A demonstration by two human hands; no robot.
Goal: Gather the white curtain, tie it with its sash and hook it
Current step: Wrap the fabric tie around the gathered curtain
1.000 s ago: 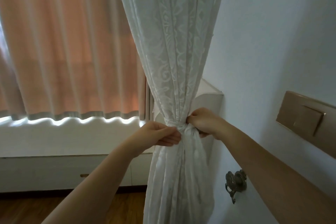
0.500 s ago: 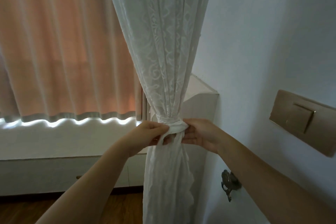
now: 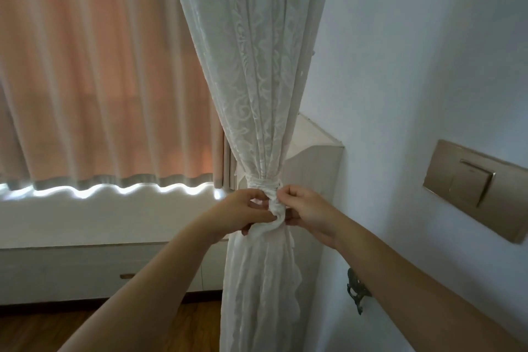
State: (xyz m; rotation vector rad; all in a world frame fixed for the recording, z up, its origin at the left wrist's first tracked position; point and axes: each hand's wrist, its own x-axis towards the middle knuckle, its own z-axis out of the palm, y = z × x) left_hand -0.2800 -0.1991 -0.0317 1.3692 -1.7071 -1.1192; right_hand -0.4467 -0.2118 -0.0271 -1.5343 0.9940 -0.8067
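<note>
The white lace curtain [image 3: 254,71] hangs gathered into one bundle beside the right wall. A white sash [image 3: 261,183] is wound round its narrow waist, and a bunched loop of it hangs just below. My left hand [image 3: 243,213] grips the sash from the left, fingers curled into the fabric. My right hand [image 3: 304,208] pinches the same loop from the right. A dark metal hook [image 3: 355,290] is fixed to the wall below my right forearm, partly hidden by it.
A peach curtain [image 3: 94,71] covers the window on the left, with bright light under its hem. A white low cabinet [image 3: 71,266] runs beneath it on a wooden floor [image 3: 43,328]. A bronze switch plate [image 3: 474,188] sits on the right wall.
The sash band now sits tight round the curtain, and both hands have closed in on a bunched loop just below it. The view has shifted slightly.
</note>
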